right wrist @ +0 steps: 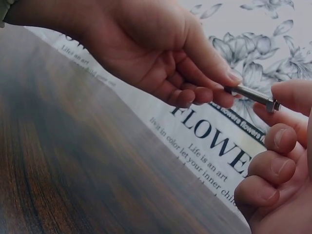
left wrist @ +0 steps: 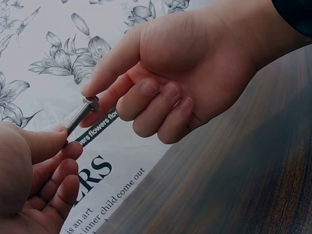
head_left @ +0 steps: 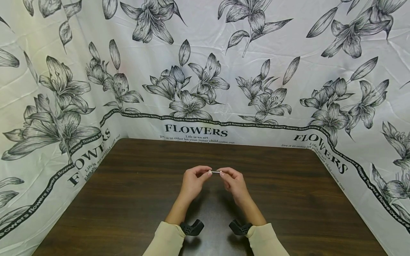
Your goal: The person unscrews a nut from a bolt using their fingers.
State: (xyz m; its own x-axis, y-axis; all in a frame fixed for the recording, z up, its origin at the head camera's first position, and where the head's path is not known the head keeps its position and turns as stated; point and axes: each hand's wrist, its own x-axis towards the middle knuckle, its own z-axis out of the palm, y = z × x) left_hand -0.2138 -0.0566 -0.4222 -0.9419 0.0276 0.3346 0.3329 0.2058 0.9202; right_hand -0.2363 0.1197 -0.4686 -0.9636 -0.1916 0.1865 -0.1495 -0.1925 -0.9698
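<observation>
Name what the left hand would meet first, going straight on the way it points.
Beyond the bolt it pinches, the left hand would most likely meet the right hand, which pinches the bolt's other end; how exactly they line up in depth is unclear.

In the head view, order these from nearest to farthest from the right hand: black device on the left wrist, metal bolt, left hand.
1. Metal bolt: pinched at one end by the right hand.
2. Left hand: to the left, at the bolt's other end.
3. Black device on the left wrist: left, lower in view.
</observation>
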